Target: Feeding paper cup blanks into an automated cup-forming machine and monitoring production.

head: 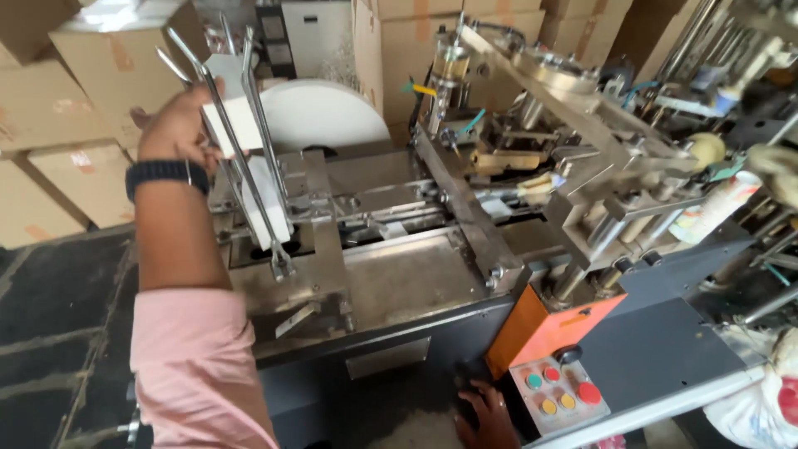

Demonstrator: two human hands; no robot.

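Observation:
My left hand (177, 126), with a dark band on the wrist and a pink sleeve below, is raised at the upper left. It grips a stack of white paper blanks (235, 115) at the top of the slanted metal feeder rails (264, 195) of a cup-forming machine (416, 274). More white blanks sit lower between the rails. My right hand (486, 416) is low at the bottom edge, against the machine's dark front, just left of a grey control panel (559, 395) with coloured buttons. Its fingers are partly cut off by the frame.
An orange box (540, 328) sits above the panel. A large white paper roll (324, 112) stands behind the feeder, with cardboard boxes (79, 100) stacked at left and rear. A printed paper cup (713, 209) lies at the right. A plastic bag (761, 403) hangs at bottom right.

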